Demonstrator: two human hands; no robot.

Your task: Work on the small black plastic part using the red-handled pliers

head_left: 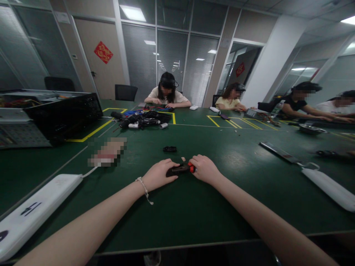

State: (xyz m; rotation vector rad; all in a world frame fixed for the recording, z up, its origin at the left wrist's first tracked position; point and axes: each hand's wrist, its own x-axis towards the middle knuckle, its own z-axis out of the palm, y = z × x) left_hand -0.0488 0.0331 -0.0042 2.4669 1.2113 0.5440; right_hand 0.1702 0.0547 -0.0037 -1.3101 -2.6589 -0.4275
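Both my hands rest on the green table [194,207] around a small black device with a red end [180,169]. My left hand [159,174] is curled over its left part, fingers closed on it. At the red end my right hand [204,169] pinches it with closed fingers. A small black part [169,149] lies a little beyond the hands, and a tiny pale piece [183,159] sits just behind the device.
A white power strip [36,210] lies at my left, another [328,186] at my right. An open black computer case [55,114] stands far left. A pile of black tools and cables [141,120] lies mid-table. Several people work along the far and right sides.
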